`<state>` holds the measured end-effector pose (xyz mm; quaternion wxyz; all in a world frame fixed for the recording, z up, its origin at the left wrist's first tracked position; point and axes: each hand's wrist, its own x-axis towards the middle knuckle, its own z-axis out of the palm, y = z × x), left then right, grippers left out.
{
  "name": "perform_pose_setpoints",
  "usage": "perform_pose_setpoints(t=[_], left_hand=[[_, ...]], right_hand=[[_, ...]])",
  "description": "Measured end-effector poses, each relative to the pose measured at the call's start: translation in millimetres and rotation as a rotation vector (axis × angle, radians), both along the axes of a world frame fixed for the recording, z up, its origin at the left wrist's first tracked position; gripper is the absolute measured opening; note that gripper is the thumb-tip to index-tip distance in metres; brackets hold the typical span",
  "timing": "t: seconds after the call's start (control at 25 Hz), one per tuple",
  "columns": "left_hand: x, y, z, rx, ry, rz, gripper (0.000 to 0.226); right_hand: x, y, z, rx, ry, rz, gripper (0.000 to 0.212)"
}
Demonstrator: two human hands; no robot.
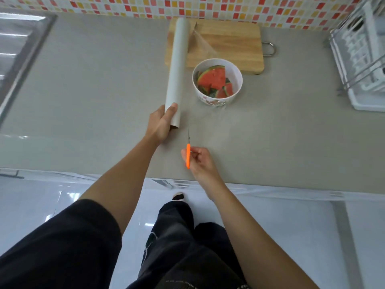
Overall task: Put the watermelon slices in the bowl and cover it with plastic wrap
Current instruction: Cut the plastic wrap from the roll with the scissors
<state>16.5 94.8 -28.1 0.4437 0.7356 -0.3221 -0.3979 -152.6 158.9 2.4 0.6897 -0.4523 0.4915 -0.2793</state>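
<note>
Watermelon slices (213, 79) (red, green-rinded) lie inside the round white bowl (235, 73). Left of the bowl, the left hand (161, 124) grips a long grey plastic-wrap roll (179, 65). Nearer the person, the right hand (201, 161) pinches a thin orange-handled cutting tool (188, 155).

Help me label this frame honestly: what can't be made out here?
All in the head view:
- Plastic film off the roll: transparent; past the cutting board its edges fade, so whether it reaches the bowl is unclear.
- Blades of the scissors: edge-on, too thin to tell open or closed.
- Watermelon slices: lower ones hidden under the top one.
- Sink, dish rack: cut off by side edges.
</note>
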Motion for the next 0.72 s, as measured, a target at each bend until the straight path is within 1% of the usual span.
perform_pose_setpoints(t=[0.12,0.24,0.4,0.56,0.72], left_hand=[[0,0,0,-0.023,0.001,-0.01,0.04],[1,-1,-2,-0.019,0.011,-0.008,0.043],[1,0,-1,-0.007,0.058,-0.007,0.039],[3,-1,-2,-0.002,0.12,0.002,0.044],[4,-1,-3,-0.002,0.143,-0.007,0.043]], right_hand=[[-8,15,-2,0.052,0.048,0.038,0.015],[-5,19,-6,0.09,0.064,0.054,0.015],[7,11,-7,0.11,0.076,0.087,0.022],[21,2,-11,0.135,0.054,0.08,0.022],[27,4,-13,0.166,0.074,0.081,0.029]])
